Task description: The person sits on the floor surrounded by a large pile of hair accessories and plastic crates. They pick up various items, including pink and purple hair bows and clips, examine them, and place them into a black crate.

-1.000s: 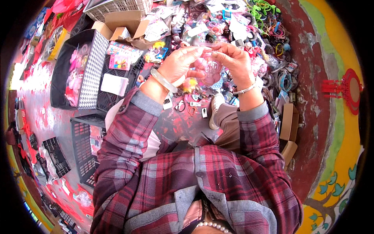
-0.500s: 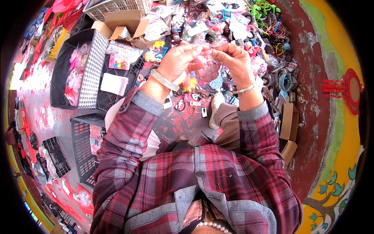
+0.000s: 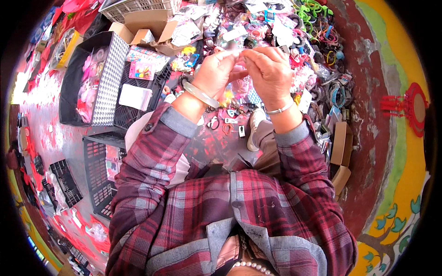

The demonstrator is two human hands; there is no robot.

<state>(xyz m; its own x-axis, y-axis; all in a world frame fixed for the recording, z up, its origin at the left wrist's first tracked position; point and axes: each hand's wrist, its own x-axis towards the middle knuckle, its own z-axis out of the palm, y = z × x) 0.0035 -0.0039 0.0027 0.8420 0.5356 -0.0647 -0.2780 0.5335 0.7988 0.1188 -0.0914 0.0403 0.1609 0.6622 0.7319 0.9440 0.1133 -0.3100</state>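
A small clear plastic bag (image 3: 242, 85) with something pink inside hangs between my hands, in front of the pile. The thumb and fingers of my left hand (image 3: 212, 76) pinch its top edge. Right beside them, the fingers of my right hand (image 3: 271, 76) are closed on the same edge and hide part of the bag. What exactly the pink contents are, I cannot make out. Below and beyond my hands spreads a pile of packaged hair accessories (image 3: 258, 32), with hair ties, clips and pink trinkets.
To the left stand a black bin with a houndstooth side (image 3: 107, 78), an open cardboard box (image 3: 147, 27) and black plastic crates (image 3: 97, 177). White bags (image 3: 135, 97) lie on one crate. Headbands (image 3: 338, 96) heap up at right, near another cardboard box (image 3: 341, 143).
My right hand has moved left and turned over the bag's top, so both hands' fingertips now meet. The bag shows less than before.
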